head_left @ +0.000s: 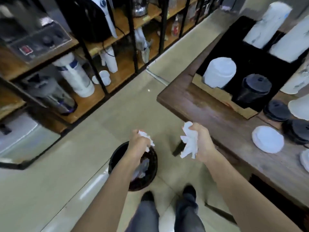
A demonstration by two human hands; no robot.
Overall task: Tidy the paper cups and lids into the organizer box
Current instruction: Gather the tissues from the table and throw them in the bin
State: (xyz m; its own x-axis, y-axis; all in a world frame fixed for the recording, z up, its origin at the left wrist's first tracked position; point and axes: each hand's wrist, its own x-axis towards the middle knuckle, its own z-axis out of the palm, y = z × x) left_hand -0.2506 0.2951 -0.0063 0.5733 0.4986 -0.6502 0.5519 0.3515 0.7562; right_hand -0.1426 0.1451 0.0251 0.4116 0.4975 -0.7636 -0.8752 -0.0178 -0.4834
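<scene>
White paper cup stacks (267, 22) stand at the back of the black organizer box (254, 59), a white lid stack (220, 72) and black lid stack (254, 89) at its front. Away from it, the left hand (138, 146) grips crumpled white paper (147, 139) above a round black bin (115, 158); the right hand (202, 141) grips another wad (189, 144).

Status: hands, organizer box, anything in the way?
Left hand grips crumpled paper above black bin; right hand grips another wad. Organizer box on table, loose lids beside it. Hands full, away from box.
</scene>
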